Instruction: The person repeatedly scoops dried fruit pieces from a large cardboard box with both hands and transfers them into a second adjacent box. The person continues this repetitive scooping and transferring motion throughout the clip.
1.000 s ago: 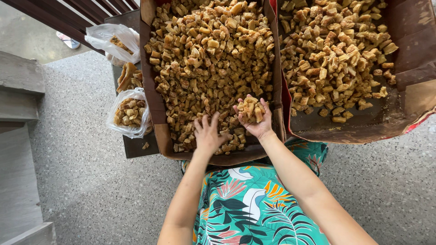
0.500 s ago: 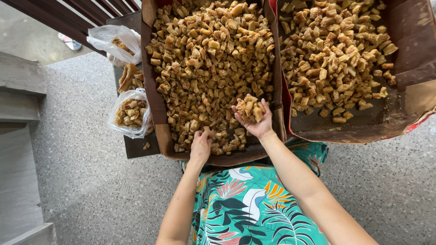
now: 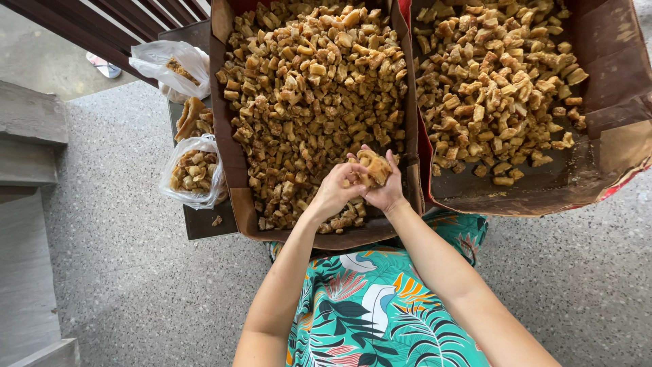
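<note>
While my right hand (image 3: 386, 194) lies palm up over the near edge of the left box (image 3: 234, 173), its fingers curl loosely into a cup around a small heap of fried pieces (image 3: 372, 167), and my left hand (image 3: 333, 192) has come in against it, fingertips pressed together on the heap's near side. Both hands hover just above the bulk of the pieces (image 3: 309, 88) that fill this box almost to its walls; the near corner under my wrists is thinner, with bare cardboard showing. Just to the right, touching wall to wall, sits a second box (image 3: 611, 75), its load (image 3: 492, 81) heaped toward the far side and its near floor dark and greasy. To the left, on a dark board (image 3: 204, 221) beside the first box, a clear bag (image 3: 193, 173) stands open with pieces inside, a few loose larger pieces (image 3: 193, 119) lie beyond it, and another bag (image 3: 173, 64) sits farther off, mostly slack. A stray crumb (image 3: 216, 220) lies on the board. Speckled floor (image 3: 115, 272) runs underneath, with a concrete step (image 3: 27, 136) at far left. My patterned dress (image 3: 380, 306) fills the bottom of the view. A second ago my left hand lay flat and spread on the pieces in the box; now it is lifted and joined to the right, which has hardly moved.
</note>
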